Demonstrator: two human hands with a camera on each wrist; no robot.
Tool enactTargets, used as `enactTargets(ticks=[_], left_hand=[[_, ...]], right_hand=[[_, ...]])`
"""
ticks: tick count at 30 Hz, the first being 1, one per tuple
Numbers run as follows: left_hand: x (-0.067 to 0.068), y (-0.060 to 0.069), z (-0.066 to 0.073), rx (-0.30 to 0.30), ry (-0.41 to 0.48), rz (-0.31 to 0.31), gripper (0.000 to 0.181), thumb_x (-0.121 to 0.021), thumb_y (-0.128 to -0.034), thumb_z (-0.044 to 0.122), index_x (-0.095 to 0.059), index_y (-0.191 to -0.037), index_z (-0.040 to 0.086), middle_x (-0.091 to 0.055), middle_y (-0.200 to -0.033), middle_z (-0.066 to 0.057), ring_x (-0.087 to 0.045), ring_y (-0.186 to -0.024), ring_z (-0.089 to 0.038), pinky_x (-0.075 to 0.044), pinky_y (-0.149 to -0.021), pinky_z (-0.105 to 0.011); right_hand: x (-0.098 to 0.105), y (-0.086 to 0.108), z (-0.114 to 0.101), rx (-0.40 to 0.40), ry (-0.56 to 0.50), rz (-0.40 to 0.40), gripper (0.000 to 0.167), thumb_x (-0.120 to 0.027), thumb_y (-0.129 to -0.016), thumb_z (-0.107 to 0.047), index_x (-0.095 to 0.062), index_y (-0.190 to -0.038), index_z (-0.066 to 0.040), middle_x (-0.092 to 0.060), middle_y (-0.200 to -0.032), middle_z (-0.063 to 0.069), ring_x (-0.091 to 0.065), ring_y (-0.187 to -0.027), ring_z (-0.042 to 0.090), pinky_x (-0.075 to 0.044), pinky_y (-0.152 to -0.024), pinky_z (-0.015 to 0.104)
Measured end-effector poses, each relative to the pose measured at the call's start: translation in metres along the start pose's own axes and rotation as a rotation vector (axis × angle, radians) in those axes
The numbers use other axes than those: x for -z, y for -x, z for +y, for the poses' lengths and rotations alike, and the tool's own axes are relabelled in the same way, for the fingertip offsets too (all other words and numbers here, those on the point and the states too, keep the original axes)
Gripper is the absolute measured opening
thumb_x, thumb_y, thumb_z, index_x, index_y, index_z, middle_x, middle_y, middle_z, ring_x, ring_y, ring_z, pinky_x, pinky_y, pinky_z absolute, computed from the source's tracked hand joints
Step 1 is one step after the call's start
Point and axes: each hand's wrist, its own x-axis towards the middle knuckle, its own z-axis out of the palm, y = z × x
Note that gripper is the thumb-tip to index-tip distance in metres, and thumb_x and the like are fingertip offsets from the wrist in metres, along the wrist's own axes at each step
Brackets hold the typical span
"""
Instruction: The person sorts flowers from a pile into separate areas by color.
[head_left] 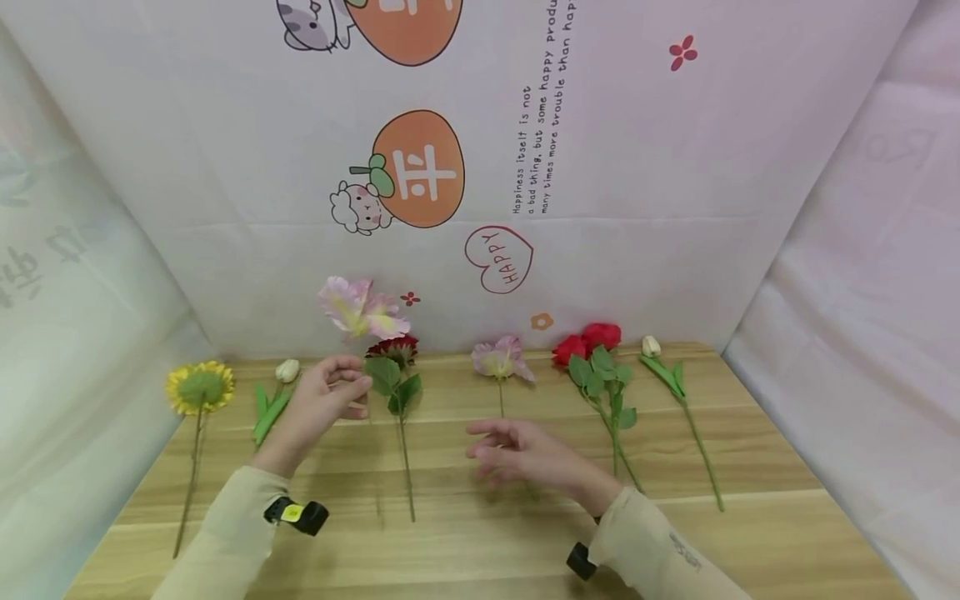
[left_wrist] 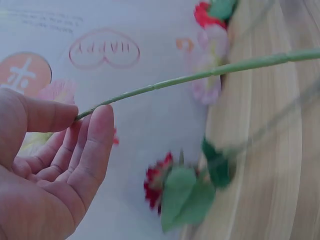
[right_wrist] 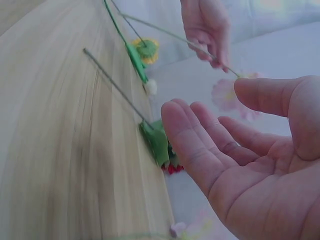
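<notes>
The left hand (head_left: 326, 396) pinches the thin green stem (left_wrist: 180, 80) of a ruffled, pale pink flower with a yellow centre (head_left: 363, 312) between thumb and fingers. The bloom sits just beyond that hand, its stem running back toward the person above the wood-grain tabletop (head_left: 457, 550). A dark red flower with broad green leaves (head_left: 393, 350) lies just right of the left hand; a white tulip with long green leaves (head_left: 287, 371) lies to its left. The left arm reaches farther forward than the right. The right hand (head_left: 525, 454) is relaxed, fingers loosely extended leftward, with a second pale pink flower (head_left: 498, 360) beyond it.
</notes>
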Motion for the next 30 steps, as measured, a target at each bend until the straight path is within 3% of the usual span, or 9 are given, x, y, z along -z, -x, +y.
enactTargets(ticks=[9,15,23,30], left_hand=[[-0.045,-0.01,0.004,-0.019,0.135,-0.014,0.04,-0.065,-0.1001,0.009,-0.046,-0.133,-0.005,-0.056,-0.109,-0.012,-0.064,-0.088,-0.025,-0.063,-0.075,-0.036],[-0.067,-0.013,0.007,-0.025,0.195,-0.016,0.036,-0.065,-0.0996,0.006,-0.049,-0.131,-0.002,-0.059,-0.107,-0.01,-0.064,-0.089,-0.028,-0.063,-0.074,-0.034],[-0.084,-0.014,0.007,-0.031,0.237,-0.027,0.035,-0.064,-0.0998,0.004,-0.05,-0.131,-0.001,-0.059,-0.106,-0.011,-0.063,-0.092,-0.03,-0.062,-0.075,-0.035],[-0.09,-0.013,0.007,-0.024,0.245,-0.028,0.033,-0.062,-0.1005,0.003,-0.051,-0.131,0.0,-0.058,-0.106,-0.012,-0.064,-0.094,-0.032,-0.062,-0.073,-0.033]], right_hand=[[-0.016,-0.009,-0.008,0.015,-0.007,-0.04,0.048,-0.061,-0.103,-0.015,-0.047,-0.146,0.003,-0.059,-0.133,0.026,-0.067,-0.109,0.031,-0.055,-0.094,0.052],[-0.024,-0.013,-0.001,0.034,-0.019,0.011,0.045,-0.063,-0.102,-0.013,-0.051,-0.142,0.006,-0.062,-0.129,0.023,-0.066,-0.11,0.04,-0.057,-0.092,0.051],[-0.031,-0.018,0.008,0.053,-0.055,0.101,0.036,-0.063,-0.101,-0.007,-0.058,-0.134,0.007,-0.064,-0.121,0.022,-0.066,-0.105,0.041,-0.061,-0.085,0.043],[-0.031,-0.017,0.009,0.041,-0.032,0.119,0.033,-0.062,-0.101,-0.006,-0.06,-0.132,0.006,-0.062,-0.121,0.025,-0.065,-0.106,0.042,-0.06,-0.086,0.045]])
